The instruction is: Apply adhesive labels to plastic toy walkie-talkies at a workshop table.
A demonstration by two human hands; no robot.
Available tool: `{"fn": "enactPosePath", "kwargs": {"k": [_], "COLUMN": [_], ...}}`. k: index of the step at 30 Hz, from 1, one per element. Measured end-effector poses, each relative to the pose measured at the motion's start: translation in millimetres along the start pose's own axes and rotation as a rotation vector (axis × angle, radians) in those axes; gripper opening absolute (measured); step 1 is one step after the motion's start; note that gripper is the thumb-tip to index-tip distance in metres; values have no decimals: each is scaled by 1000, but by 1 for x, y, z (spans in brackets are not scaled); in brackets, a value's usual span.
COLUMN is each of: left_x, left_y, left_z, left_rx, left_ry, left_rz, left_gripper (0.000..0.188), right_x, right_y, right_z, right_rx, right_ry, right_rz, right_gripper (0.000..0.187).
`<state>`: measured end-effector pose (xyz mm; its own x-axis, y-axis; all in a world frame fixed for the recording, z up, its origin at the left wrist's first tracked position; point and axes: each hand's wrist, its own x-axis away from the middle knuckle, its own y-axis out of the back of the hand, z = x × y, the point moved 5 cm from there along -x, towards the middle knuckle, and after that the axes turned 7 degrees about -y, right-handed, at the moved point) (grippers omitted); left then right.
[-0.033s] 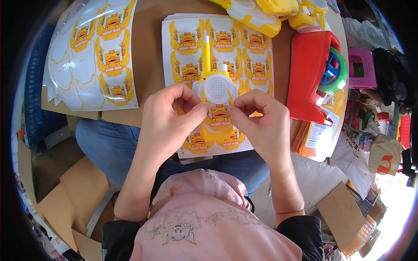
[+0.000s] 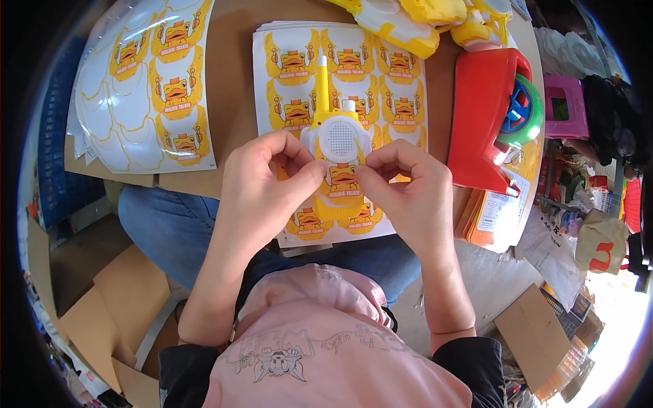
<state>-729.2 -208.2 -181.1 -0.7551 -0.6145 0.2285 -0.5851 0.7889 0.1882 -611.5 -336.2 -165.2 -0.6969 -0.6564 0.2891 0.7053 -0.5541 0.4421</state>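
Note:
A yellow and white toy walkie-talkie (image 2: 337,136) lies face up with its antenna pointing away from me. Over its lower front is a yellow duck sticker (image 2: 343,180). My left hand (image 2: 272,183) pinches the sticker's left edge between thumb and forefinger. On the opposite edge, my right hand (image 2: 409,182) pinches it the same way. Whether the sticker touches the casing along its whole length, I cannot tell. Beneath the toy is a stack of sticker sheets (image 2: 405,139) printed with the same duck.
To the left lies a partly used sticker sheet (image 2: 129,102). A red tape dispenser (image 2: 473,115) with a green roll of tape (image 2: 530,119) stands at right. Several yellow and white toys (image 2: 401,27) are piled at the far edge. An open cardboard box (image 2: 102,313) sits low on the left.

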Motion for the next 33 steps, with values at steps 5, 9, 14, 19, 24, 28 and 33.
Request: {"fn": "enactPosePath", "kwargs": {"k": [5,9,14,19,24,28,33], "left_x": [0,-1,-1,-1,-3,-5,-6], "left_y": [0,0,1,1,1,3,3], "left_z": [0,0,2,1,3,6,9], "left_rx": [4,11,12,4,12,-3,43], "left_ry": [13,22,3,-4,16,6,-6], "left_rz": [0,4,0,1,20,31,20], "left_gripper": [14,14,14,14,14,14,15], "right_x": [-1,-2,-1,-1,-1,-1,0], "right_y": [-1,-1,-2,-3,-3,-3,-3], "right_z": [-2,-7,-7,-6,-5,-4,-3], "right_rx": [-11,-36,-56,-50,-33,-33,-33], "right_ry": [-5,-12,-65,-75,-73,-68,-79], "right_rz": [1,-32,5,15,22,22,25], "right_gripper": [7,9,9,9,9,9,9]}}
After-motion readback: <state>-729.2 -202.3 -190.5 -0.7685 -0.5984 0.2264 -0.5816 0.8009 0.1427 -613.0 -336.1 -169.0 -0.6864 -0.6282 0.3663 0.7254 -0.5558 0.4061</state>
